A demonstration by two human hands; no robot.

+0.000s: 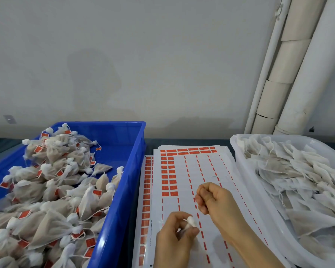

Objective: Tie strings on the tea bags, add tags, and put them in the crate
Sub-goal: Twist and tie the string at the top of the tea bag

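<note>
Our left hand (174, 235) grips a tea bag (190, 222) at six o'clock; our right hand (215, 202) pinches its string (198, 197); the blue crate (129, 144) sits at nine.

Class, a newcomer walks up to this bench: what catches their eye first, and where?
The blue crate on the left, heaped with tied tea bags bearing red tags, stands out first. Next comes the white sheet of red tags in the middle, over which the left hand pinches a small tea bag and the right hand pinches a thin string. On the right sits a white tub of untied bags.
</note>
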